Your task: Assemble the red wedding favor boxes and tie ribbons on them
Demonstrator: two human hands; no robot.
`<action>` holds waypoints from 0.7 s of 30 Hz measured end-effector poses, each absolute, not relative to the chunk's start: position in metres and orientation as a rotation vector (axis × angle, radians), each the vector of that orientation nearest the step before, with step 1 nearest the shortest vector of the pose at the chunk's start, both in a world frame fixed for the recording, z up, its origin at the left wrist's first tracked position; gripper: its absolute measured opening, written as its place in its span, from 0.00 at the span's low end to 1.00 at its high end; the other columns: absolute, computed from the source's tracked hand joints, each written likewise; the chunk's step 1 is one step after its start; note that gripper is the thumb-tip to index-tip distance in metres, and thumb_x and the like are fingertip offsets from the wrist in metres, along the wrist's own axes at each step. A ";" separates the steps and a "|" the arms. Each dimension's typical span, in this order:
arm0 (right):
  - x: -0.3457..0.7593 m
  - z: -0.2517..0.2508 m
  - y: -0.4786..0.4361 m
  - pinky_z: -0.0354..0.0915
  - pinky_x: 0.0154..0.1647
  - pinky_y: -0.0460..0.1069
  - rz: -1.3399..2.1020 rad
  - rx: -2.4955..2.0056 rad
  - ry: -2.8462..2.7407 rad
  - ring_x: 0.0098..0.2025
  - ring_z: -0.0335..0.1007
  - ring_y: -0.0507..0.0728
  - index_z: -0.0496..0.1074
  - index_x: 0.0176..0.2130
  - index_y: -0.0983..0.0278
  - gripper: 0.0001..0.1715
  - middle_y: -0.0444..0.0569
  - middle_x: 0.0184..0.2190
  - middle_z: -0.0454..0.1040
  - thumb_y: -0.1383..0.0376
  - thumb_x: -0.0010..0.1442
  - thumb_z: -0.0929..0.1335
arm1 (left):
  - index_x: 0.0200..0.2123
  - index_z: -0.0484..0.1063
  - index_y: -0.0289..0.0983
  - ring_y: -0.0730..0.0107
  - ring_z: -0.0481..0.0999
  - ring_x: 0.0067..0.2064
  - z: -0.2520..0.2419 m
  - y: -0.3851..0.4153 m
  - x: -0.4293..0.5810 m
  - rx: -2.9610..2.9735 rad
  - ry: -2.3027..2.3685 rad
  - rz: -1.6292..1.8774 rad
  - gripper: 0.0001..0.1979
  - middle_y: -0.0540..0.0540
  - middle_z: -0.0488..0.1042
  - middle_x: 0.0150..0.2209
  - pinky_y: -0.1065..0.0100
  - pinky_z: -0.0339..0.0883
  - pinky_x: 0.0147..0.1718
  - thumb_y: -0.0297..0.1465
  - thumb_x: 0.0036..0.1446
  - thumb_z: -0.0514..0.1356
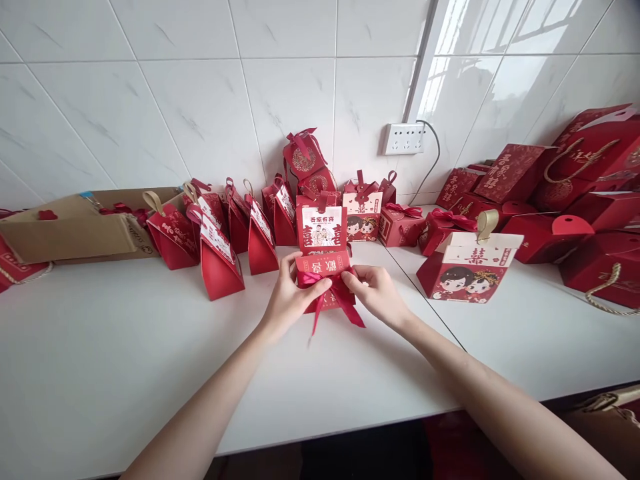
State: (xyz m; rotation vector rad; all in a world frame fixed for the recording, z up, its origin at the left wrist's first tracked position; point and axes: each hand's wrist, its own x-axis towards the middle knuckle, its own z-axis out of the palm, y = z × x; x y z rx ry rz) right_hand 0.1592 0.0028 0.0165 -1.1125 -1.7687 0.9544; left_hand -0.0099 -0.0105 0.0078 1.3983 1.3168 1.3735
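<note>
A small red box (327,265) with printed characters is in front of me on the white table, a dark red ribbon bow (341,288) across its front. My left hand (294,288) grips the box's left side, its thumb pressed on the bow's left loop. On the other side, my right hand (373,291) pinches the bow's right loop between thumb and fingers. Two ribbon tails hang down below the hands. Directly behind stands a red and white box (321,228) with a printed couple.
Red triangular boxes (220,257) stand to the left, before an open cardboard box (75,237). A cartoon-couple box (470,270) stands right, with piled red boxes (575,200) beyond. A power strip (404,139) is on the tiled wall. The table's front edge (350,430) is near.
</note>
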 end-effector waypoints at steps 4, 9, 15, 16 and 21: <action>0.160 0.014 0.004 0.55 0.26 0.47 1.067 -1.006 -1.781 0.23 0.57 0.50 0.57 0.20 0.63 0.21 0.43 0.19 0.62 0.53 0.56 0.61 | 0.50 0.57 0.42 0.58 0.69 0.56 0.004 -0.008 -0.012 1.384 1.186 1.431 0.31 0.41 0.68 0.53 0.61 0.67 0.52 0.42 0.45 0.66; 0.163 0.011 0.008 0.57 0.27 0.47 1.045 -0.978 -1.787 0.25 0.61 0.51 0.60 0.21 0.63 0.19 0.44 0.21 0.65 0.54 0.57 0.61 | 0.44 0.56 0.41 0.62 0.70 0.54 -0.006 -0.004 -0.009 1.382 1.241 1.711 0.27 0.41 0.64 0.52 0.61 0.68 0.50 0.39 0.45 0.66; 0.162 0.009 0.010 0.56 0.27 0.47 1.047 -0.986 -1.717 0.23 0.59 0.51 0.61 0.20 0.64 0.30 0.44 0.18 0.64 0.44 0.60 0.59 | 0.36 0.57 0.40 0.65 0.72 0.50 -0.013 0.000 -0.010 1.484 1.241 1.804 0.20 0.43 0.67 0.48 0.62 0.70 0.47 0.37 0.46 0.65; 0.161 0.010 0.010 0.55 0.26 0.47 1.055 -1.000 -1.704 0.23 0.59 0.50 0.61 0.20 0.64 0.31 0.44 0.18 0.64 0.44 0.60 0.59 | 0.35 0.57 0.40 0.65 0.72 0.50 -0.014 0.001 -0.011 1.502 1.237 1.807 0.19 0.42 0.67 0.48 0.61 0.70 0.47 0.38 0.47 0.64; 0.160 0.009 0.010 0.55 0.26 0.47 1.030 -0.994 -1.708 0.24 0.58 0.50 0.57 0.21 0.63 0.27 0.43 0.20 0.63 0.47 0.59 0.60 | 0.27 0.60 0.38 0.63 0.72 0.51 -0.015 0.003 -0.015 1.641 1.260 1.803 0.13 0.41 0.69 0.47 0.61 0.69 0.48 0.40 0.55 0.58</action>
